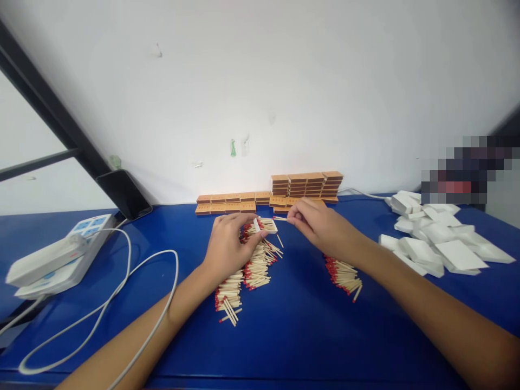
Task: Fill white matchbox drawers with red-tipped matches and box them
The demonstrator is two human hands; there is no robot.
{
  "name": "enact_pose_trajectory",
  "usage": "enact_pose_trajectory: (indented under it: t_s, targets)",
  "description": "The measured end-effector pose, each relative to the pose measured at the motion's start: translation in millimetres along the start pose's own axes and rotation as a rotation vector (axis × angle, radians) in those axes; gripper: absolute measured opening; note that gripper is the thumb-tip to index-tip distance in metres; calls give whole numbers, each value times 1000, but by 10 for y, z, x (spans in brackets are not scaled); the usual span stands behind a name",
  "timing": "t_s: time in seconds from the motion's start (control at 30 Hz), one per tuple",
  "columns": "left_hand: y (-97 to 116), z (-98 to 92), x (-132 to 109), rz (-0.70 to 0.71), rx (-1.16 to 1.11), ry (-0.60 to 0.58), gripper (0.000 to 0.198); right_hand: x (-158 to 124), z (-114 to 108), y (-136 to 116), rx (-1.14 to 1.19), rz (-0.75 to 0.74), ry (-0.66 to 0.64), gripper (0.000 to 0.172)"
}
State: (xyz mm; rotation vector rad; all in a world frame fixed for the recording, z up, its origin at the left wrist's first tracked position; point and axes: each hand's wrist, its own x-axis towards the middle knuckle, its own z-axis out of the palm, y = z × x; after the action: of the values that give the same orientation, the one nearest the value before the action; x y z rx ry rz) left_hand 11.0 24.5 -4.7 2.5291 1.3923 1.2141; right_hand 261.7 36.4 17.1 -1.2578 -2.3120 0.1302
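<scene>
My left hand (233, 241) grips a small white matchbox tray (273, 228) between thumb and fingers; matches lie inside it. Pinched in my right hand (312, 225) is a match (280, 219), its red head pointing left toward the tray. Beneath and beside my left hand spreads a pile of red-tipped matches (257, 271), with a few strays at its near end. A smaller heap of matches (343, 276) lies below my right wrist, partly hidden by it.
Orange-brown matchboxes (306, 185) are stacked along the wall, with lower rows (225, 208) to their left. White empty trays (441, 233) are heaped at the right. On the left are a power strip (65, 265), a looping white cable (176, 271) and a dark phone (124, 194).
</scene>
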Motion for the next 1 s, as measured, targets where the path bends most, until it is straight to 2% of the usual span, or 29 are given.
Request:
enact_pose_trajectory:
  t_s: [0.2, 0.53, 1.0]
  targets:
    - [40, -4, -7, 22, -62, -3, 32, -17, 60, -152, 107, -51, -2, 15]
    - [20, 14, 1, -19, -106, 0, 32, -37, 69, -152, 128, -66, -35, 17]
    - [55, 8, -4, -27, -130, -17, 32, -56, 81, -197, 195, -111, 58, 19]
